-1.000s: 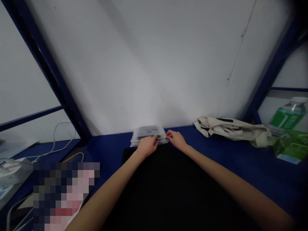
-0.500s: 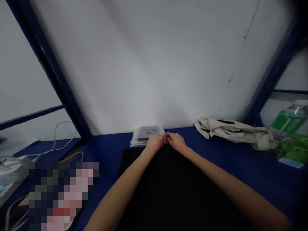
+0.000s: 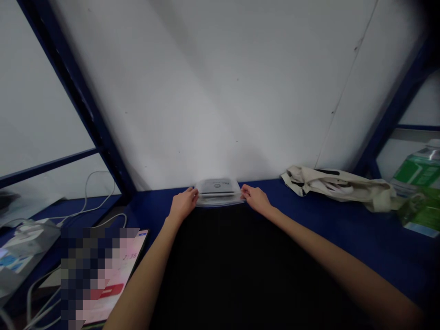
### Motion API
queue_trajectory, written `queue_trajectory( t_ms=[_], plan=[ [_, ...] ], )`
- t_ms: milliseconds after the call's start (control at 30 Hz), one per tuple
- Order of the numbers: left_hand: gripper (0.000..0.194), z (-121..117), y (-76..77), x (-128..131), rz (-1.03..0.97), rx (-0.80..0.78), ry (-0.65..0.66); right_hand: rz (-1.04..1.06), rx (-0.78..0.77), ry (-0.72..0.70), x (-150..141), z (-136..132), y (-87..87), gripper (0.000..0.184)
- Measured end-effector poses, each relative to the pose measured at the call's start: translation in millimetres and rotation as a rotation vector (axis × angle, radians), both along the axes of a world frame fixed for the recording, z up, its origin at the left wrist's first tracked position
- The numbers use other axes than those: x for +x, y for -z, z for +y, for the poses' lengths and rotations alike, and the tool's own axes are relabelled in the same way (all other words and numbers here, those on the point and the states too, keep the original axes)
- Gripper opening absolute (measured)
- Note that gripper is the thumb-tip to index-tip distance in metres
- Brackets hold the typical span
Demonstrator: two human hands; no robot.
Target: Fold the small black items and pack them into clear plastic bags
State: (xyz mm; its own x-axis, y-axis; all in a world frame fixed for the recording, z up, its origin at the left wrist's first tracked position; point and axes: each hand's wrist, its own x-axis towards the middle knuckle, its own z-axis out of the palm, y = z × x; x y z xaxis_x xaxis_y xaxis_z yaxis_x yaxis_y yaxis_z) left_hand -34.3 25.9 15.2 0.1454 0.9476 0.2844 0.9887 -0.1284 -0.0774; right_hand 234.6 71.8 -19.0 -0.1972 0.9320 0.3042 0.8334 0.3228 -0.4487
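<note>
A flat rectangular packet of transparent glossy plastic [image 3: 217,192] lies at the far edge of a matte black sheet [image 3: 240,266], close against the wall; a grey-and-white printed item shows through the plastic, with a small dark round logo and a short line of dark print, too small to read. The left hand [image 3: 183,204] is at the packet's left edge and the right hand [image 3: 256,200] at its right edge; the hands are apart, with the packet between them; fingertips touch both edges, but a pinch cannot be told from a light touch.

The black sheet rests on a glossy dark blue shelf top [image 3: 326,206], backed by a smooth white wall panel [image 3: 206,91] and dark blue metal uprights [image 3: 79,114]; a crumpled cream canvas tote bag [image 3: 335,188] with dark strips lies right of the right hand; beyond it stand a plastic bottle with a green label [image 3: 417,167] and a green printed packet [image 3: 421,211]; its text is unreadable. Left of the left forearm lies a phone with a pink screen [image 3: 113,284], partly pixelated; thin white cables [image 3: 99,201] curve behind it, near a white boxy device [image 3: 30,240].
</note>
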Motion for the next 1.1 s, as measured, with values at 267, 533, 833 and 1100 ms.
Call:
queue_trajectory(
  t_ms=[267,533,833,1100],
  plan=[
    [0.018,-7,5.0,-8,0.014,0.115,0.082,0.066,-0.003,0.001,1,5,6.2,0.012],
    [0.022,-6,9.5,8,0.077,0.138,0.296,0.086,0.034,-0.022,0,3,7.8,0.015],
    [0.038,-2,18.5,14,0.075,0.141,0.412,0.066,0.078,-0.021,1,3,6.5,0.013],
    [0.053,0,18.7,20,-0.178,0.207,0.442,-0.027,0.296,-0.008,-5,-13,-15.7,0.021]
  ],
)
